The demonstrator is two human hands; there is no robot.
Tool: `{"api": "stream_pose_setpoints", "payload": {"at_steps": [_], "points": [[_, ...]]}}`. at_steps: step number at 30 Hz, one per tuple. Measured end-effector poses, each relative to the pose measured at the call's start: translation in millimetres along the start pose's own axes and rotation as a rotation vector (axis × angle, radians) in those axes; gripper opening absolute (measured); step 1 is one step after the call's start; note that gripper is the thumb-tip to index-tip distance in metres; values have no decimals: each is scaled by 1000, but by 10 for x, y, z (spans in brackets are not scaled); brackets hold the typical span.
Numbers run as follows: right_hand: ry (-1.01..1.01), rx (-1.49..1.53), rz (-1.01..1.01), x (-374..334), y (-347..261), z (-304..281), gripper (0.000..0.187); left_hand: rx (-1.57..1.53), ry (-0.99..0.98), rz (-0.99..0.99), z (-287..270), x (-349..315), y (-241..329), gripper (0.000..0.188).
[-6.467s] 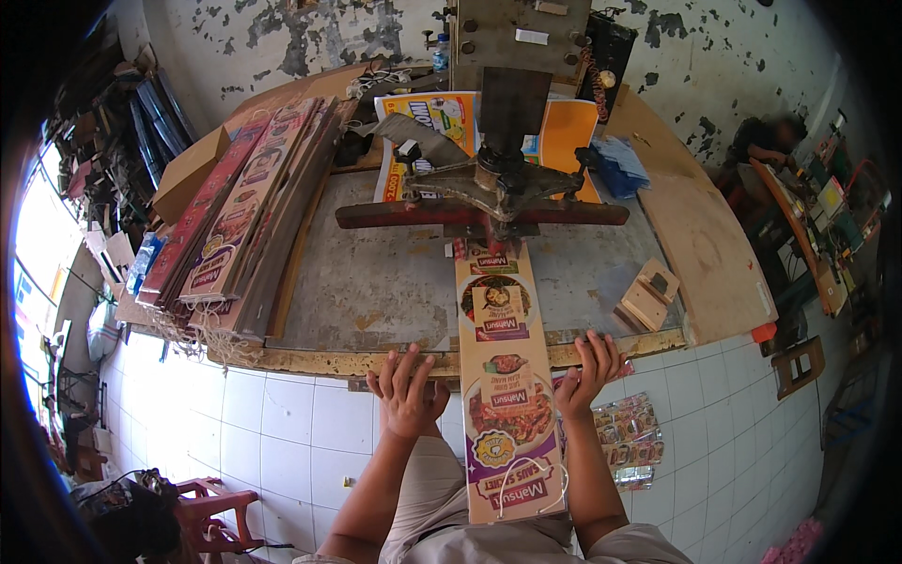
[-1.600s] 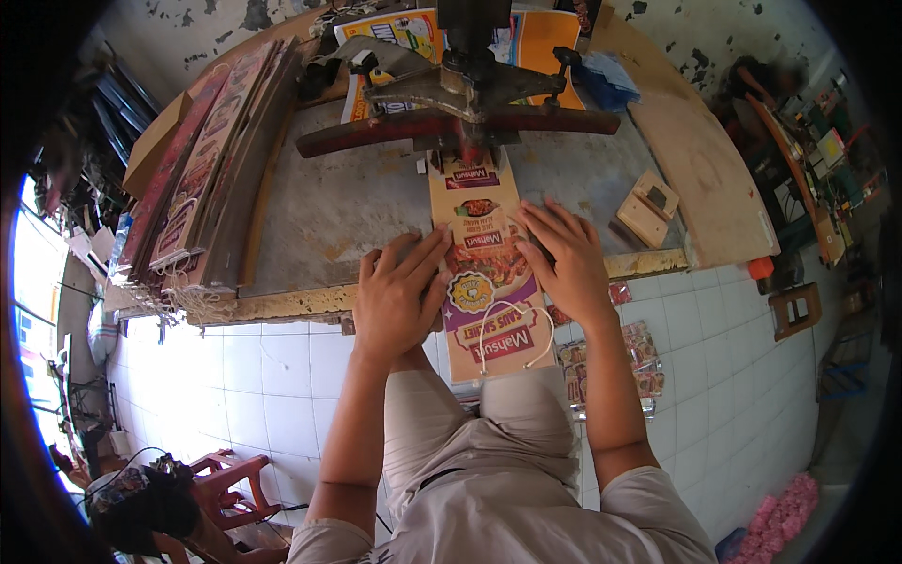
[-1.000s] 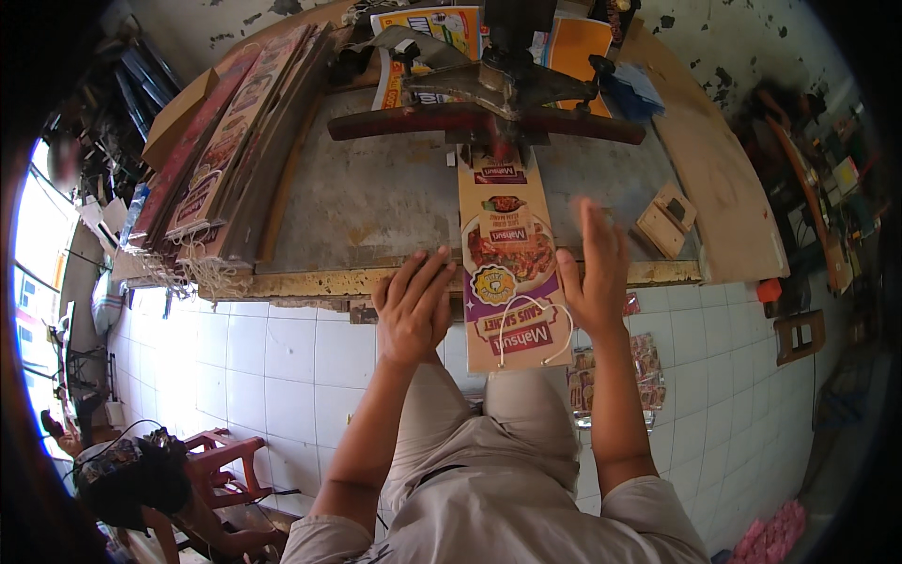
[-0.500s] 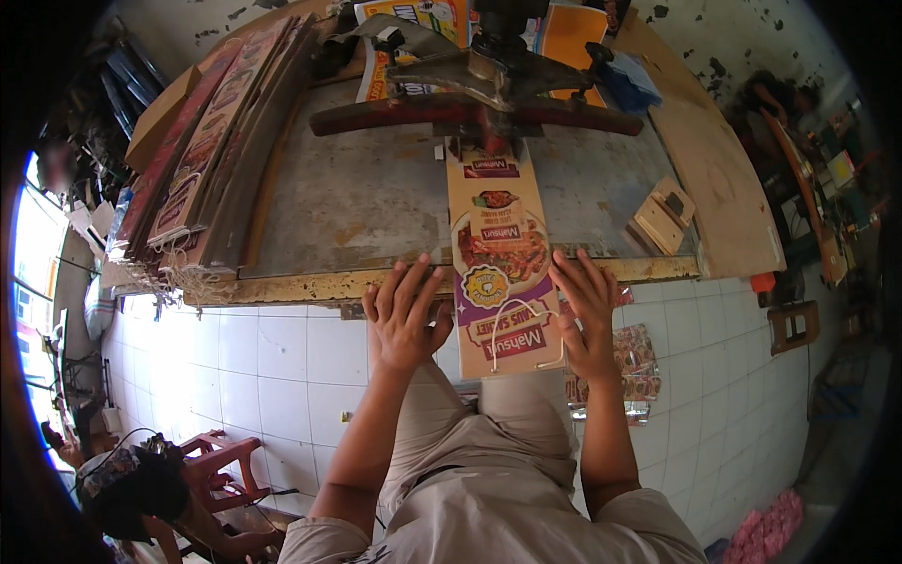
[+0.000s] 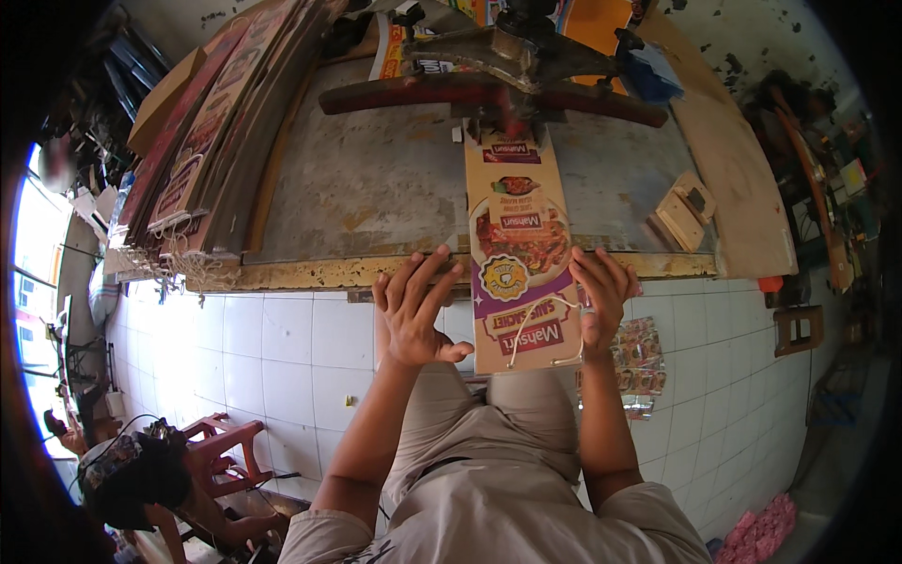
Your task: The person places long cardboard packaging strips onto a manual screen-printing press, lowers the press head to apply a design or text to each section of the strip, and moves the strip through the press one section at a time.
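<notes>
A long tan and purple printed card strip lies on the worktable, its near end jutting past the table's front edge. A pale cord loops over that end. The far end disappears under a heavy dark-red metal bar. To the left of the strip my left hand hovers, fingers spread and empty, the thumb pointing at the strip. My right hand is at the strip's right edge, its fingers bent over a small coloured packet that peeks out on both sides and is mostly hidden.
Stacked printed strips with cords stand along the table's left side. A wooden block sits at the right. Shiny packets lie on the tiled floor. A person is at the lower left by a red stool.
My left thumb has stretched out toward the strip. The right hand's fingers have bent in more at the strip's edge. The whole view has shifted slightly.
</notes>
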State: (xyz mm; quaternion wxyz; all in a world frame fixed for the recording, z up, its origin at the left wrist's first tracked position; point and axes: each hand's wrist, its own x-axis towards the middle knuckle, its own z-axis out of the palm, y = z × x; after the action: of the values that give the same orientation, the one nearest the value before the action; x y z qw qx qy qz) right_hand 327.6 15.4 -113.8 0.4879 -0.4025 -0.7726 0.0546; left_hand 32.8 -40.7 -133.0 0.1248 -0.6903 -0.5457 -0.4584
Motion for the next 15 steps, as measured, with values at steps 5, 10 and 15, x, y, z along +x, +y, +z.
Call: {"api": "stream_pose_setpoints", "payload": {"at_steps": [5,10,15], "points": [[-1,-22,0,-6,3,3,81,6,-13,12,-6,14,2,114],[3,-21,-2,-8,11,14,83,9,-16,-4,-8,6,18,116],[19,-12,3,-15,16,31,85,9,-10,-20,4,4,35,117]]}}
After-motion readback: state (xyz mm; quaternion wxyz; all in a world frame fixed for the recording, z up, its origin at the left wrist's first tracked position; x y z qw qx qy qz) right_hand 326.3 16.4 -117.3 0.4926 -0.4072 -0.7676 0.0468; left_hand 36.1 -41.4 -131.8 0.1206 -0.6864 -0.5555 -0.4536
